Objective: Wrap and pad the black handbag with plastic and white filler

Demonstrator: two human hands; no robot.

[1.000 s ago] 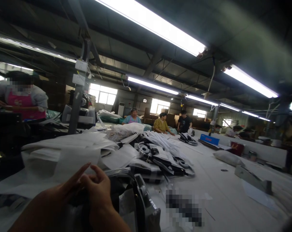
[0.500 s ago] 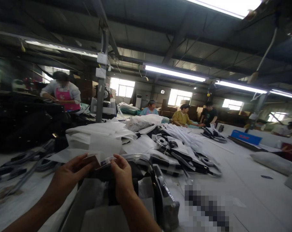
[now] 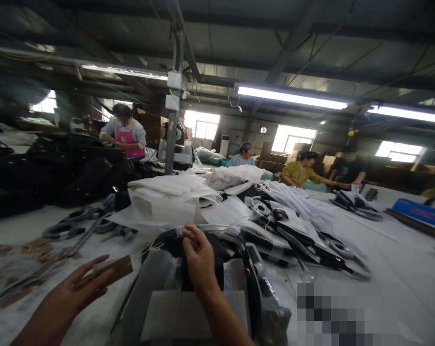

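A brown card tag [image 3: 121,270] is between the fingers of my left hand [image 3: 75,293], out to the left of the bag. My right hand [image 3: 199,257] is raised over the top of a black bag [image 3: 213,247], fingers bent and slightly apart, near its plastic-wrapped handle [image 3: 221,229]. Whether those fingertips hold anything is too small to tell. White sheets of wrapping [image 3: 196,307] cover the bag's front. A thin pale string [image 3: 154,246] lies at the bag's upper left.
Brown tags and clear plastic [image 3: 33,269] lie at the left. Wrapped coiled straps [image 3: 64,229] sit behind them. White foam sheets [image 3: 167,197] and black-and-white wrapped parts [image 3: 275,221] are piled beyond the bag. Black bags [image 3: 59,173] stand far left. Several people work further back.
My left hand has moved left and down, away from my right hand, carrying the brown tag. The whole view has turned left.
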